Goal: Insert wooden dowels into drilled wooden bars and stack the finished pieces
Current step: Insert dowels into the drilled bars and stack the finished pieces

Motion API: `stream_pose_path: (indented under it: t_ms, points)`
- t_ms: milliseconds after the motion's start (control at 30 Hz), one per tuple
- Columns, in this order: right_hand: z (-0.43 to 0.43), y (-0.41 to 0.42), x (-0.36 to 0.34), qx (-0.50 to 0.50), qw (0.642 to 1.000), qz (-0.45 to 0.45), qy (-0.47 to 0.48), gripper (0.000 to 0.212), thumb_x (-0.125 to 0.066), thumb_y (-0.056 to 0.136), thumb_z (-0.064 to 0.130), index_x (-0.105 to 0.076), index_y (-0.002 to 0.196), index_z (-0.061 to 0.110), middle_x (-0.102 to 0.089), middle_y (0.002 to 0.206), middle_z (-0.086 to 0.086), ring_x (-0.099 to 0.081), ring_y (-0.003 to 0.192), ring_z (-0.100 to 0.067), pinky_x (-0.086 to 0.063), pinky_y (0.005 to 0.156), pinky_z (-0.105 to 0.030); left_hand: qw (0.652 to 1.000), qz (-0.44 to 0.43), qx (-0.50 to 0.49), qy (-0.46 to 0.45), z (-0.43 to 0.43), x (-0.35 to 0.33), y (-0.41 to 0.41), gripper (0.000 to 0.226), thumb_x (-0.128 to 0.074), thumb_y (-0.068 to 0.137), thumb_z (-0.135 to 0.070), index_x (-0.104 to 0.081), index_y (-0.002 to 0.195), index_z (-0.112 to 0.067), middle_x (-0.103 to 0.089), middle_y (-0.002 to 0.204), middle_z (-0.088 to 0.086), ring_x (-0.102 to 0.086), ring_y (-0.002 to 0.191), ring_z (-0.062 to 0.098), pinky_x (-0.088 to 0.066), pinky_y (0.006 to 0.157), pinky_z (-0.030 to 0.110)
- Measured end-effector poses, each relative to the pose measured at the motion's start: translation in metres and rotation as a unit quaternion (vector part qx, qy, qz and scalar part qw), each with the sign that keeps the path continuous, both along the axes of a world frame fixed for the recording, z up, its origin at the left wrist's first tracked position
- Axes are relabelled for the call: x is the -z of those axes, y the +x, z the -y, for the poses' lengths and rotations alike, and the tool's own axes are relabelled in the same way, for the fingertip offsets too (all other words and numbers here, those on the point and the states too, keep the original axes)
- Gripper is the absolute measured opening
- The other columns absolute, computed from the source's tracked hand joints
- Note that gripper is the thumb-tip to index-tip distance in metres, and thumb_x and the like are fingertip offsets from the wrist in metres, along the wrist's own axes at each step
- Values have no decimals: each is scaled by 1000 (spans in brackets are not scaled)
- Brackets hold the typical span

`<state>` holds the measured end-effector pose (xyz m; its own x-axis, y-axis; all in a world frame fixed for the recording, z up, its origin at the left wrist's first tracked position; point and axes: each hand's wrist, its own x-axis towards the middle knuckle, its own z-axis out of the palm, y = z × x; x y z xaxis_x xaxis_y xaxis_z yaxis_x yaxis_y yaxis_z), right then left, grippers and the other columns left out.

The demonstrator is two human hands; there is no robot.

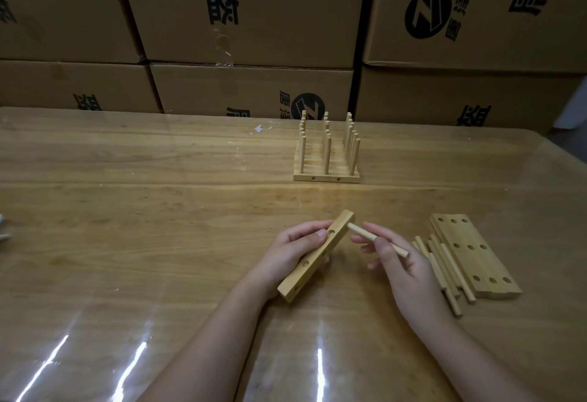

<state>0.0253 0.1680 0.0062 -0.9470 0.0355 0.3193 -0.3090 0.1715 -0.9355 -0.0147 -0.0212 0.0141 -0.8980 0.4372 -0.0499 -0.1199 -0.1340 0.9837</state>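
Gripping the drilled bar (309, 255), the left hand (293, 254) holds it slanted, long axis running near-left to far-right. The right hand (403, 268) pinches a dowel (360, 231), its tip pointing left, just beside the bar's far hole. Loose dowels (444, 262) and spare bars (470, 252) lie right on the glossy table (158, 211); finished pieces (327, 173) stand farther back, before cardboard boxes (247, 20).

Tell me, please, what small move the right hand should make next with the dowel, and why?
Probably the right hand should ease the dowel tip into the far hole of the bar. The left hand holds the bar tilted, its visible holes are empty, and the tip sits just beside that hole.
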Motion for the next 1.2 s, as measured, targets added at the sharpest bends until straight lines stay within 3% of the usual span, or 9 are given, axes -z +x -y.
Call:
stream_pose_path:
  t_ms: [200, 433, 533, 767, 833, 900, 1000, 1100, 1200]
  points:
    - [-5, 1, -4, 77, 997, -10, 0, 35, -55, 72, 48, -57, 105, 35, -64, 91, -1, -62, 82, -16, -53, 72, -33, 999, 9, -37, 13, 3, 1, -4, 34, -61, 79, -31, -70, 112, -26, -70, 84, -2, -66, 72, 10, -51, 59, 20]
    - [-5, 1, -5, 131, 990, -48, 8, 16, -65, 80, 19, -62, 92, 28, -62, 79, 2, -61, 75, -17, -55, 68, -39, 998, 21, -57, 19, 4, 4, -7, 32, -62, 77, -35, -71, 107, -31, -70, 80, 0, -66, 70, 11, -52, 54, 23]
    - [-7, 1, -5, 137, 989, -43, 23, 12, -64, 81, 18, -62, 90, 27, -64, 79, 0, -62, 74, -19, -55, 67, -42, 998, 27, -56, 22, 5, 4, -7, 34, -62, 76, -35, -70, 108, -30, -70, 81, -1, -67, 70, 11, -52, 55, 23]
    - [-9, -2, -1, 144, 989, -26, 19, 6, -63, 83, 19, -63, 87, 23, -66, 77, -2, -62, 69, -14, -55, 66, -34, 998, 34, -50, 28, 4, 5, -8, 37, -63, 77, -30, -69, 113, -24, -70, 80, 0, -66, 68, 10, -51, 53, 20]
    - [-9, -2, -3, 131, 991, -27, 17, 9, -61, 81, 28, -62, 89, 24, -66, 80, -3, -62, 69, -12, -55, 65, -28, 998, 34, -52, 28, 4, 7, -10, 39, -63, 77, -31, -68, 115, -23, -69, 78, 1, -65, 66, 10, -50, 51, 20]
    - [-10, -2, -5, 117, 992, -36, -11, 22, -55, 79, 41, -60, 95, 26, -66, 83, 0, -62, 70, -9, -53, 64, -20, 997, 35, -53, 39, 5, 9, -11, 38, -63, 78, -32, -68, 114, -22, -69, 76, 3, -65, 63, 11, -49, 49, 21]
    - [-20, -6, -8, 172, 983, -60, -40, 22, -41, 90, 44, -56, 98, 30, -61, 78, 12, -56, 65, -3, -47, 59, -12, 992, 44, -75, 89, 5, 12, -15, 34, -60, 80, -28, -68, 111, -17, -69, 72, 5, -65, 60, 12, -50, 49, 21]
    - [-33, -14, -2, 229, 967, -7, 112, 21, -41, 95, 32, -57, 106, 22, -57, 74, 11, -50, 58, -2, -43, 51, -19, 981, 67, -109, 143, 6, 16, -21, 31, -51, 89, -21, -64, 115, -9, -64, 68, 8, -60, 55, 14, -47, 49, 22]
    - [-32, -18, 5, 188, 898, 69, 392, 29, -47, 92, 35, -55, 117, 22, -56, 92, 13, -55, 83, -5, -47, 79, -30, 973, 97, -114, 177, 7, 18, -25, 33, -54, 85, -25, -64, 113, -10, -60, 67, 8, -53, 50, 14, -42, 48, 23]
